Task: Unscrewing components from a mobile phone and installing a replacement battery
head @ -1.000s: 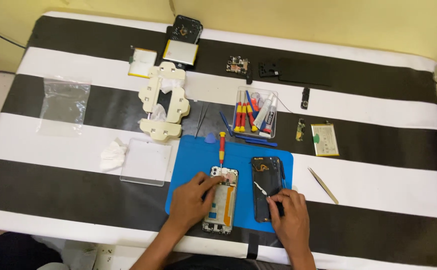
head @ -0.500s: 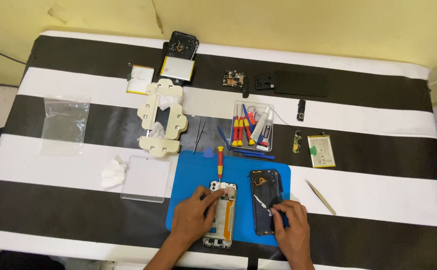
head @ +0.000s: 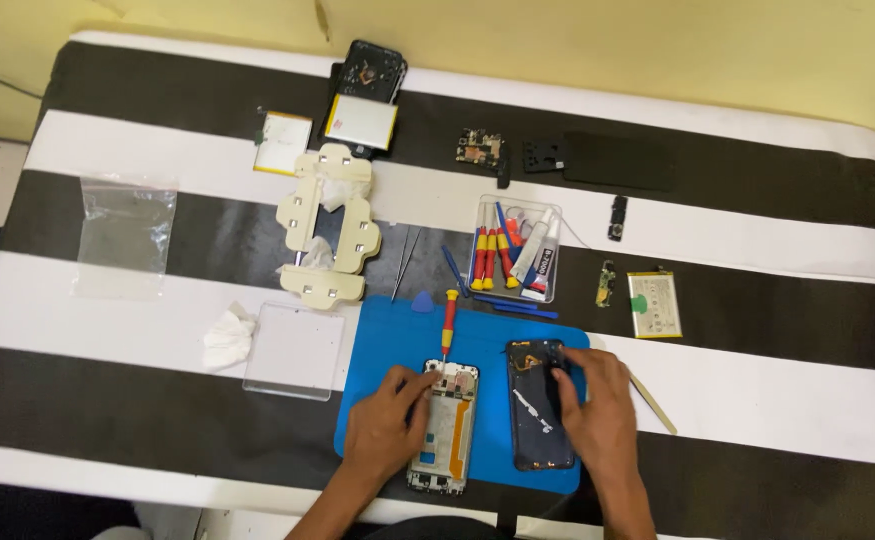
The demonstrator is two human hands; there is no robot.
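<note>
On the blue rubber mat (head: 487, 330) at the counter's near edge, the left hand (head: 385, 425) pinches the white opened phone frame (head: 444, 425); the right hand (head: 597, 415) presses curled fingers onto the black phone back cover (head: 535, 420).

Phone repair bench — screwdrivers (head: 492, 255), opened phones (head: 444, 427).

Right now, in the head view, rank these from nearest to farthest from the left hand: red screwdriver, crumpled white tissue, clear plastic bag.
From the left hand:
1. Red screwdriver, just above, on the blue mat.
2. Crumpled white tissue, to the left.
3. Clear plastic bag, far upper left.
</note>
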